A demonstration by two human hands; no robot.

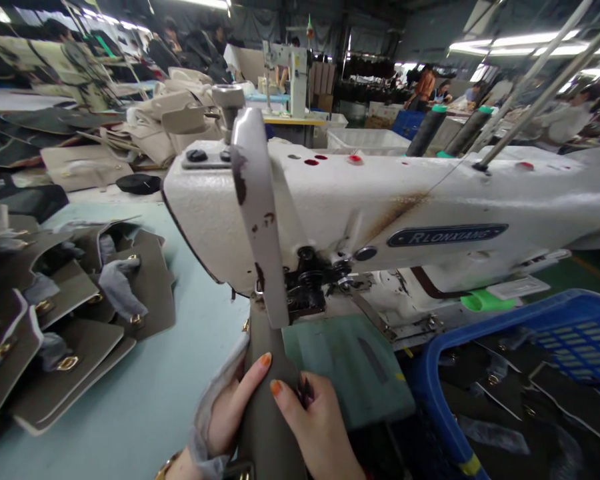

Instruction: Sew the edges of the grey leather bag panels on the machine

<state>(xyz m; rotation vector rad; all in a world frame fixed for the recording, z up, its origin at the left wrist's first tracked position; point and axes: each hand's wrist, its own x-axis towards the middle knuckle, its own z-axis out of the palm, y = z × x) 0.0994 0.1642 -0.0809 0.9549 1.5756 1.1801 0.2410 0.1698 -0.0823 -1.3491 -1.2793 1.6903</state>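
A grey-brown bag panel (270, 400) runs up beneath the head of a white sewing machine (330, 193). My left hand (230, 407) grips its left side, thumb on top, and a plastic-wrapped handle (210, 393) with gold fittings loops over that wrist. On the panel's right side my right hand (325, 420) is closed, its thumb pressing down. A small dark pointed tool (306, 390) shows between the right hand's fingers; its kind is unclear. The machine's worn metal lever (260, 220) hides the stitching point.
Several similar panels with wrapped handles (135, 287) lie on the pale blue table (190, 347) at left. A blue basket (430, 387) holding more panels stands at right. Beige bag pieces (150, 120) are heaped behind. Thread cones (427, 130) rise beyond the machine; people work in the background.
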